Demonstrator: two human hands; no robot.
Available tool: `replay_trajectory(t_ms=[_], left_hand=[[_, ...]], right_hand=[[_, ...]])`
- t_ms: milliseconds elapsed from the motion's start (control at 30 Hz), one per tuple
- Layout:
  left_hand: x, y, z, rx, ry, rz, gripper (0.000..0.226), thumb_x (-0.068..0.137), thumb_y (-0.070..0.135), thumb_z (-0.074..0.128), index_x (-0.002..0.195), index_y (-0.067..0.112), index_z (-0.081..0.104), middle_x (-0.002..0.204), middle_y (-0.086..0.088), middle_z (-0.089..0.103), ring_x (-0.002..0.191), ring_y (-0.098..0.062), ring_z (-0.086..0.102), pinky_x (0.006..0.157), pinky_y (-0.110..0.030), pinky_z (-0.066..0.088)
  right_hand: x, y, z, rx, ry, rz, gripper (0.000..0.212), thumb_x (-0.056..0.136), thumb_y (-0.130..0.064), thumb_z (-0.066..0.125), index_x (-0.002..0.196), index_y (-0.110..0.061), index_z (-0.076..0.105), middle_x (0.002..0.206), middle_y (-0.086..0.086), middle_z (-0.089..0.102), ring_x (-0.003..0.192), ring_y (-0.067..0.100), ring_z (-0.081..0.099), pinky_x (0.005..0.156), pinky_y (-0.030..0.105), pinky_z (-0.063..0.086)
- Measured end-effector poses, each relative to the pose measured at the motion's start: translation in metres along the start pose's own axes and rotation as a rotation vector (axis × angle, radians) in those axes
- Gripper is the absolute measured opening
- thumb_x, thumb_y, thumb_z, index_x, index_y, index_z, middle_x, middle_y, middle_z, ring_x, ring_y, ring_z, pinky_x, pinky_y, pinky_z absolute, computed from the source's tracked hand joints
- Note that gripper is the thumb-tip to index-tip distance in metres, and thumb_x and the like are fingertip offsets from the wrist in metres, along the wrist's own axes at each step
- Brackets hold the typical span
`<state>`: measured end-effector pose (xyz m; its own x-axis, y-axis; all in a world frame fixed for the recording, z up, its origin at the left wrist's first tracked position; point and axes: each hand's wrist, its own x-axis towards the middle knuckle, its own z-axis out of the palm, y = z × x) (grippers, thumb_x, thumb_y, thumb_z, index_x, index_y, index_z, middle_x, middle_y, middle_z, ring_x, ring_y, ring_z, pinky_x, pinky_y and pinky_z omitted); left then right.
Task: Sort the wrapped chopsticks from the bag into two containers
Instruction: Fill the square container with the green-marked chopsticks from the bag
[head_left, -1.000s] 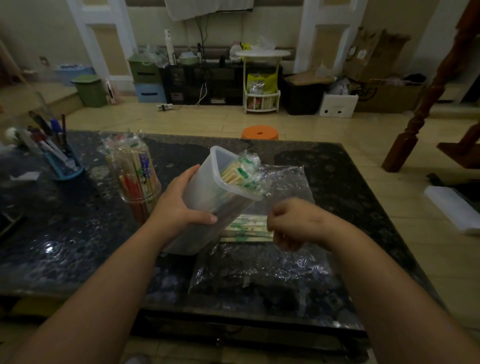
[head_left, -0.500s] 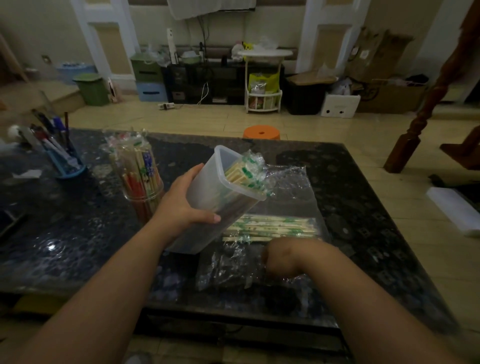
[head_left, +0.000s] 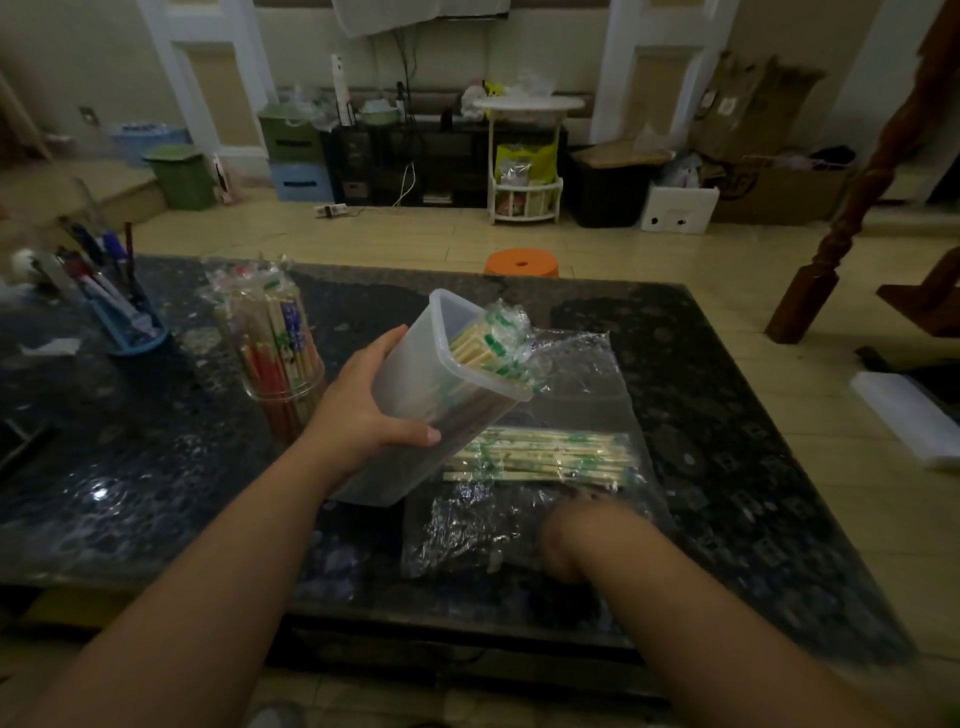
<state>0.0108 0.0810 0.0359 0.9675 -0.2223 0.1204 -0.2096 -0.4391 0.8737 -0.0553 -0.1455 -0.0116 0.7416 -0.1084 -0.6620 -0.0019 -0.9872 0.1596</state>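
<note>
Right hand (head_left: 566, 535) has dropped back toward the near edge of the tabletop (head_left: 727, 415), uncovering the chopsticks (head_left: 540, 457) that lie crosswise inside the bag (head_left: 467, 525). It is motion-blurred over the bag's near part, and whether it pinches the film cannot be told. Left hand (head_left: 374, 415) wraps the box (head_left: 415, 374), thumb on the near wall, tilting its mouth rightward over the bag, probably so further green-wrapped pairs slide in beside those already inside. Jar (head_left: 280, 374), upright just left of the box, holds red- and blue-wrapped pairs. Open room: bare top from the bag to the right edge; a pen cup (head_left: 130, 332) crowds the far-left corner.
</note>
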Motion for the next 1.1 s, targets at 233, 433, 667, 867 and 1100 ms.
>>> replay_trajectory(t_ms=[233, 433, 667, 867, 1100], left_hand=[[-0.001, 0.002, -0.001, -0.023, -0.016, 0.014, 0.126, 0.036, 0.050, 0.086, 0.150, 0.041, 0.032, 0.150, 0.011, 0.037, 0.132, -0.013, 0.040, 0.105, -0.041, 0.039], [0.001, -0.001, -0.002, -0.021, -0.027, 0.008, 0.125, 0.039, 0.050, 0.089, 0.150, 0.044, 0.033, 0.151, 0.012, 0.038, 0.135, -0.016, 0.041, 0.110, -0.053, 0.039], [0.002, 0.000, 0.000, 0.009, -0.025, -0.002, 0.127, 0.037, 0.052, 0.089, 0.150, 0.044, 0.031, 0.151, 0.012, 0.037, 0.136, -0.016, 0.040, 0.111, -0.053, 0.038], [0.003, -0.001, 0.000, 0.008, -0.031, -0.007, 0.126, 0.038, 0.052, 0.089, 0.150, 0.045, 0.031, 0.151, 0.012, 0.037, 0.136, -0.016, 0.040, 0.110, -0.053, 0.039], [0.002, -0.001, -0.001, -0.013, -0.029, 0.000, 0.124, 0.039, 0.048, 0.089, 0.149, 0.045, 0.033, 0.150, 0.012, 0.039, 0.133, -0.016, 0.042, 0.109, -0.049, 0.041]], right_hand=[[0.010, -0.004, 0.022, 0.241, 0.545, -0.096, 0.077, 0.098, -0.017, 0.039, 0.156, -0.014, -0.010, 0.165, 0.008, -0.009, 0.151, 0.027, -0.002, 0.121, 0.043, 0.004], [0.023, -0.001, 0.028, 0.228, 0.685, -0.152, 0.063, 0.095, -0.013, 0.046, 0.154, -0.016, 0.021, 0.158, 0.006, 0.025, 0.143, 0.027, 0.026, 0.117, 0.040, 0.019], [0.029, 0.001, 0.029, 0.251, 0.822, -0.161, 0.045, 0.094, -0.015, 0.047, 0.139, -0.022, 0.047, 0.136, 0.001, 0.047, 0.124, 0.025, 0.044, 0.104, 0.040, 0.032], [0.031, 0.001, 0.028, 0.239, 0.856, -0.147, 0.038, 0.094, -0.017, 0.050, 0.131, -0.023, 0.054, 0.123, 0.002, 0.052, 0.114, 0.025, 0.047, 0.097, 0.039, 0.035], [0.033, 0.001, 0.029, 0.187, 0.869, -0.129, 0.014, 0.073, -0.015, 0.073, 0.084, -0.024, 0.070, 0.082, -0.003, 0.059, 0.082, 0.024, 0.058, 0.074, 0.038, 0.047]])
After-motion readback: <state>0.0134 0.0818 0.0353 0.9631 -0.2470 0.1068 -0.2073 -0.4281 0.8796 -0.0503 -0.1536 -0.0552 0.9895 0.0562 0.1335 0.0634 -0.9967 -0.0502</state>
